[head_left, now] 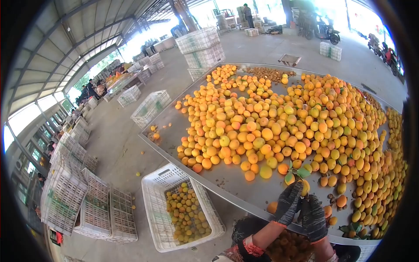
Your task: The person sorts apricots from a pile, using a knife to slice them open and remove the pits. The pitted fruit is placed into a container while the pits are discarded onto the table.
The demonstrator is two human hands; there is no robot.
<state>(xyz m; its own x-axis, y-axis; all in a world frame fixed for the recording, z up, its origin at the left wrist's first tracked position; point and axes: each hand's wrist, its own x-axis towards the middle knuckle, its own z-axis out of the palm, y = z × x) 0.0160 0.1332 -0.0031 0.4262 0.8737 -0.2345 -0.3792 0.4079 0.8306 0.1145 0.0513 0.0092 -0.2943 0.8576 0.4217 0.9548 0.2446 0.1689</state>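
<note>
My left hand [288, 203], in a dark striped glove, is closed on a yellow apricot [306, 187] with green leaves [297, 173] at its top. My right hand [313, 216], gloved the same way, has its fingers bent together against the apricot's lower side. Both hands are over the near edge of a metal sorting table [227, 185], which bears a big heap of orange and yellow apricots [262, 126]. A few loose apricots [341, 201] lie beside my right hand.
A white plastic crate [157, 218] partly filled with greenish-yellow apricots stands on the floor left of the table. Stacked crates [65, 192] line the far left, and more crates [200, 46] stand behind the table. Brown pits or fruit [289, 246] show below my forearms. Other people work in the distance.
</note>
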